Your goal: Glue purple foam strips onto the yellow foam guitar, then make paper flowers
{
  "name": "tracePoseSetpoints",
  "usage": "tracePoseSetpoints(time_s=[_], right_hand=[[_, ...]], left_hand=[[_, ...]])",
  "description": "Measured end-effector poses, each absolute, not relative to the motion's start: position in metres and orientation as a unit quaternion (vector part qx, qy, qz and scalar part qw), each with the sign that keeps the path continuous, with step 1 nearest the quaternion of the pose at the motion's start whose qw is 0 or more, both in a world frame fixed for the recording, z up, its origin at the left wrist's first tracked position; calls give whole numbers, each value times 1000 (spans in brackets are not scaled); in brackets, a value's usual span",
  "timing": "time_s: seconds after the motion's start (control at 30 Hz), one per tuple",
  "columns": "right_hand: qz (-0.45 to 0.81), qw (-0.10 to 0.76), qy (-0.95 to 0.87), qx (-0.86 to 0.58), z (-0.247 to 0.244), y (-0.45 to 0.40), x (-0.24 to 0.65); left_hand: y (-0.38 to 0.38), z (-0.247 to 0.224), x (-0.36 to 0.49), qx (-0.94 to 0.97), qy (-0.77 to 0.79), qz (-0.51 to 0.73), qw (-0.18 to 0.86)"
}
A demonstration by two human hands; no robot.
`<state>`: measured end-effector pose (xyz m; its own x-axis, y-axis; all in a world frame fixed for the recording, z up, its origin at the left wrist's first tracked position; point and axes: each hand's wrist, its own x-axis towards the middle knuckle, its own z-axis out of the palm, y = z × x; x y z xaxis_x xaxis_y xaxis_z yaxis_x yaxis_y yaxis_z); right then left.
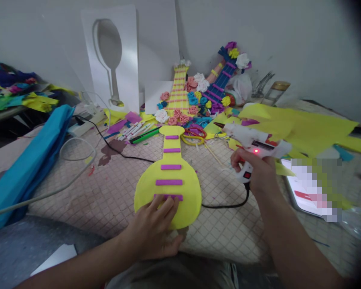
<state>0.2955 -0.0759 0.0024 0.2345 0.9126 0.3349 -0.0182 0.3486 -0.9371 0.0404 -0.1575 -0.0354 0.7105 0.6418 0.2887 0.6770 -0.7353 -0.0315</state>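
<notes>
A yellow lute-shaped cutout [191, 184] lies flat in front of me, neck pointing away. Several purple strips [169, 182] run crosswise down its neck and body. The fingertips of my left hand [153, 228] press on the lowest strip [180, 198], partly covering it; the fingers are stretched out and grip nothing. Off to the right, my right hand [261, 172] is wrapped round the handle of a white glue gun [240, 134]. The gun is raised, its nozzle points left, and its red light glows. Its black cord [222, 206] passes behind the cutout's body.
Scissors [194, 139], markers [135, 130] and a green cutter [146, 135] lie beyond the cutout. Decorated paper instruments [179, 90] stand at the back. Yellow paper [301, 124] and a phone [303, 192] are at right. Blue paper [33, 160] and a pale cable [63, 186] lie left.
</notes>
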Motion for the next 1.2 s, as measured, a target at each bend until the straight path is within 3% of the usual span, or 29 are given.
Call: tracePoseSetpoints(time_s=[0.67,0.93,1.03,1.2], right_hand=[[372,645,-492,-450,5,-79,291],[385,647,-493,-437,1,-77,291],[391,659,-478,-431,0,-76,292],[406,666,-454,-431,2,-77,292]], left_hand=[[-156,-29,38,-928,-361,-96,9],[-149,-6,31,-915,-381,-67,-111],[-146,7,14,-889,-397,-133,-183],[-142,9,-23,-817,-473,-276,-179]])
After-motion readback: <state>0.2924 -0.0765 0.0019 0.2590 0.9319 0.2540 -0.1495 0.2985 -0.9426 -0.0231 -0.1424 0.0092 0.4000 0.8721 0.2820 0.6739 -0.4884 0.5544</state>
